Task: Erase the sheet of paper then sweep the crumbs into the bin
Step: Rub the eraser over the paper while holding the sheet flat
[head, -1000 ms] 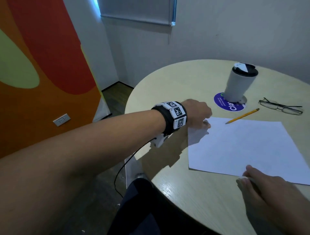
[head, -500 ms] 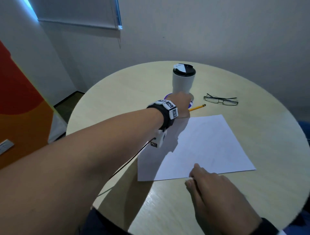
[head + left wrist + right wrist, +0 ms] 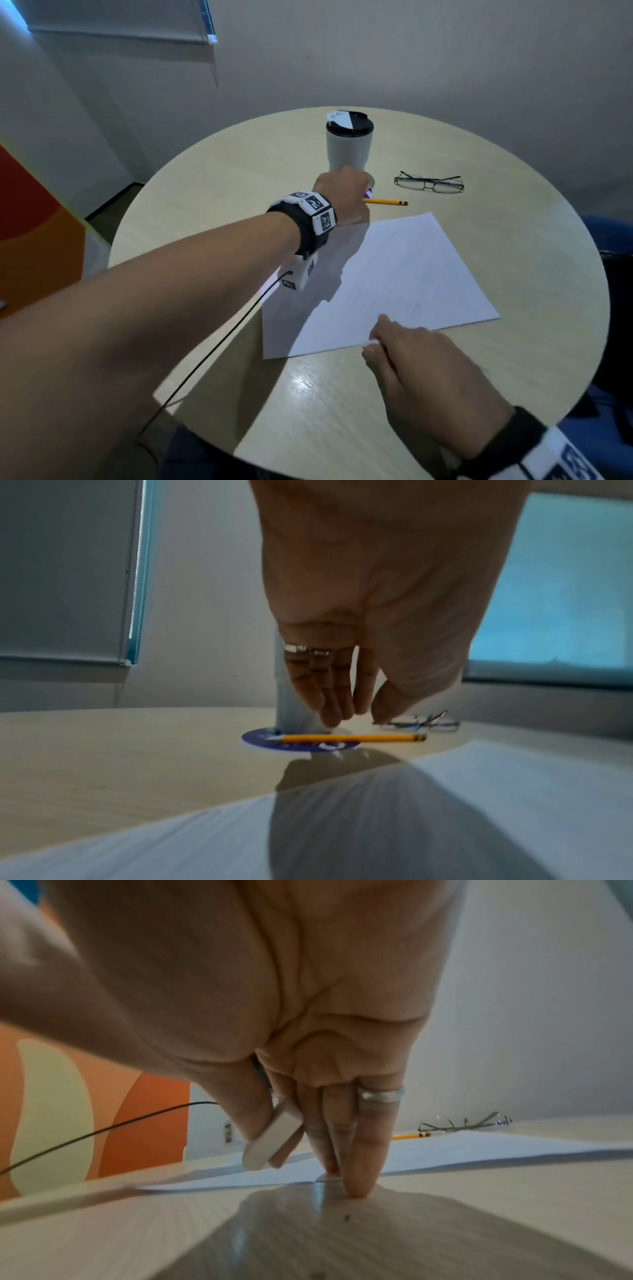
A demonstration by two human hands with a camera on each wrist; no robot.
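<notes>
Right hand [image 3: 308, 1047] pinching white eraser [image 3: 272, 1141] between thumb and forefinger, other fingertips down at near edge of paper sheet [image 3: 394, 277] on round table [image 3: 219, 171]. Left hand [image 3: 359, 615] relaxed, empty, fingers just above pencil [image 3: 349, 738].

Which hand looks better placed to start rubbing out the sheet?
The right hand: it already pinches the white eraser at the paper's near edge. The left hand is over by the pencil, holding nothing.
</notes>
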